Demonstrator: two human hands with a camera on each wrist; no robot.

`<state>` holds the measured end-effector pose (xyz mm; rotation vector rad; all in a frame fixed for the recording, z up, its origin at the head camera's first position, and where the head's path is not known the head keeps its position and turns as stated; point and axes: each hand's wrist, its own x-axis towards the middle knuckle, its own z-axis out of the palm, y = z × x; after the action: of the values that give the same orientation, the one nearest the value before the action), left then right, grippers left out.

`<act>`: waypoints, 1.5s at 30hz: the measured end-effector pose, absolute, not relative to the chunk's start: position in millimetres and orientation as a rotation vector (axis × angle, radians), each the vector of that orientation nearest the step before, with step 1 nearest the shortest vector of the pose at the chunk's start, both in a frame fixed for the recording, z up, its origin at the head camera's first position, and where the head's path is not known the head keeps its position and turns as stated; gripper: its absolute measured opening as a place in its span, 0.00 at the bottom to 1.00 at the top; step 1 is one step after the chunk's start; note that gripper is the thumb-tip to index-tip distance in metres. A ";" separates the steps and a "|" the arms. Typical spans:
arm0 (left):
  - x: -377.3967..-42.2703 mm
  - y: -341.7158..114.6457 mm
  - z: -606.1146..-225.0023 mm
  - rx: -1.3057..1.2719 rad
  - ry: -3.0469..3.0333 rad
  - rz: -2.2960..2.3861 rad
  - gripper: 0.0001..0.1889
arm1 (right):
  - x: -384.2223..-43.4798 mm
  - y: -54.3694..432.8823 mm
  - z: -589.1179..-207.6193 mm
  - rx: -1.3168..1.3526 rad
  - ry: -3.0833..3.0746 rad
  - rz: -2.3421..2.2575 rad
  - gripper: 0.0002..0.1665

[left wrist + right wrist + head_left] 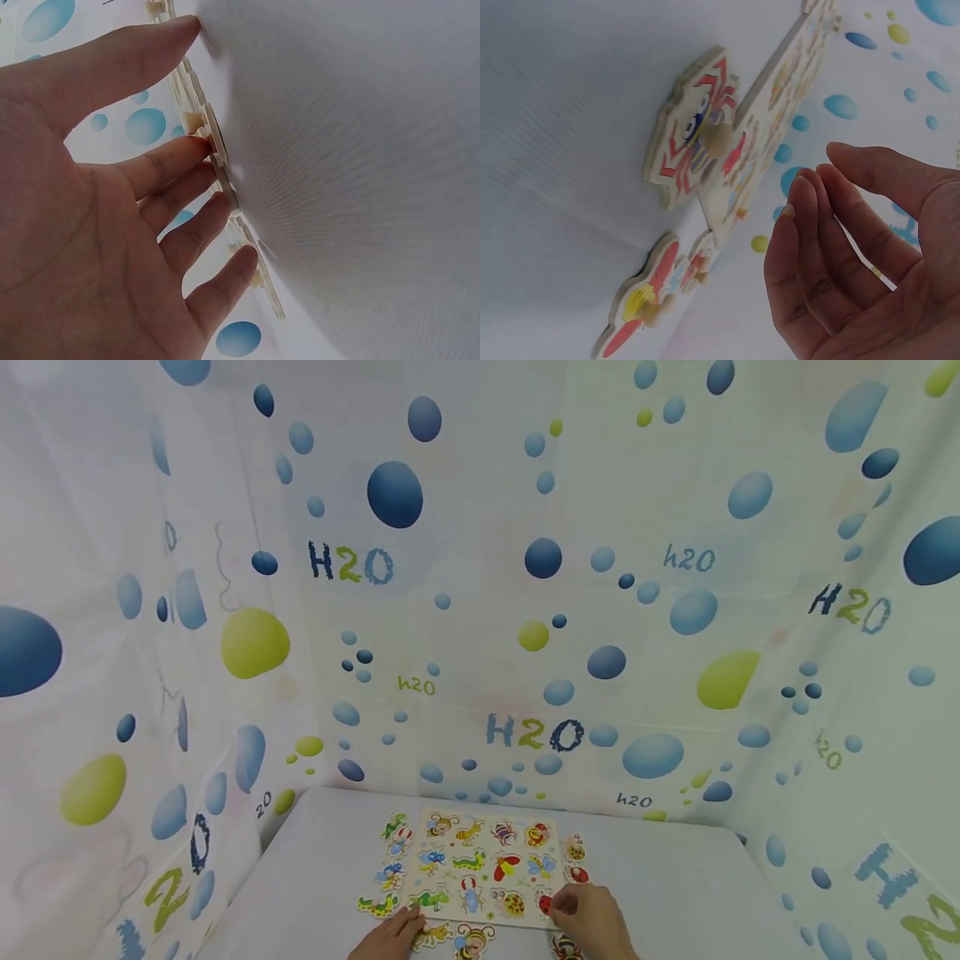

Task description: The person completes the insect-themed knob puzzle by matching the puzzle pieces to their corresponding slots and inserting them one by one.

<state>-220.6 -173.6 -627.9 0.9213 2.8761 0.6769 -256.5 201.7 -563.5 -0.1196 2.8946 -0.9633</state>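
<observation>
A cream puzzle board [487,852] printed with insects lies on the white table. My left hand [390,935] is at its lower left corner, fingers spread, with fingertips right at the edge of the board and loose pieces in the left wrist view. The bee piece [471,942] and a yellow insect piece [432,936] lie close to that hand. Over the board's lower right corner is my right hand [592,918], beside the printed ladybug [545,903]. Its fingers are bent, thumb and fingertips near each other with nothing between them. A spider piece [694,127] with a wooden knob lies below it.
Loose pieces line the board's left side, among them a caterpillar piece [378,905] and a blue insect piece [390,874]. At the right lie a snail piece [574,847] and a ladybug piece [576,874]. A bubble-patterned curtain [480,610] encloses the table's back and sides.
</observation>
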 end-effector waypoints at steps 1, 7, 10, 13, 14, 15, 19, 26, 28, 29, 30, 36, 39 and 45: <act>-220.8 -174.0 -628.0 0.925 2.876 0.677 0.43 | -255.2 201.6 -564.1 -0.122 2.890 -0.971 0.06; -221.0 -175.4 -625.3 0.891 2.878 0.659 0.44 | -249.5 201.5 -566.3 -0.183 2.890 -0.988 0.07; -220.3 -174.6 -622.3 0.865 2.884 0.659 0.45 | -247.9 201.3 -568.9 -0.179 2.905 -0.964 0.08; -219.9 -174.3 -621.4 0.864 2.896 0.652 0.45 | -246.8 201.6 -572.4 -0.163 2.897 -0.951 0.08; -219.7 -174.4 -621.4 0.871 2.900 0.648 0.45 | -246.8 201.9 -573.9 -0.158 2.890 -0.949 0.08; -219.7 -174.6 -621.5 0.882 2.902 0.648 0.45 | -246.8 202.3 -575.3 -0.156 2.878 -0.954 0.08; -219.7 -175.2 -622.0 0.908 2.888 0.655 0.44 | -245.5 203.5 -579.7 -0.148 2.831 -0.973 0.08; -221.4 -175.1 -625.5 0.911 2.870 0.660 0.43 | -242.0 205.9 -584.2 -0.144 2.798 -0.976 0.07; -221.8 -175.1 -627.2 0.896 2.859 0.676 0.43 | -241.5 207.8 -586.1 -0.142 2.802 -0.970 0.07; -221.9 -175.0 -628.0 0.890 2.853 0.686 0.43 | -241.2 209.0 -587.1 -0.144 2.804 -0.968 0.07; -221.8 -175.0 -628.5 0.884 2.846 0.697 0.43 | -241.1 210.4 -588.4 -0.146 2.808 -0.962 0.08; -221.3 -175.0 -628.6 0.860 2.817 0.728 0.43 | -240.0 215.9 -594.5 -0.147 2.800 -0.945 0.09; -221.7 -174.9 -628.0 0.879 2.825 0.717 0.43 | -239.1 216.6 -594.2 -0.129 2.782 -0.953 0.08; -222.8 -174.1 -629.7 0.898 2.812 0.731 0.43 | -236.1 219.1 -590.3 -0.094 2.772 -0.941 0.08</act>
<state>-222.8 -174.1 -629.7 0.8979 2.8124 0.7310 -236.1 219.1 -590.3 -0.0936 2.7722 -0.9413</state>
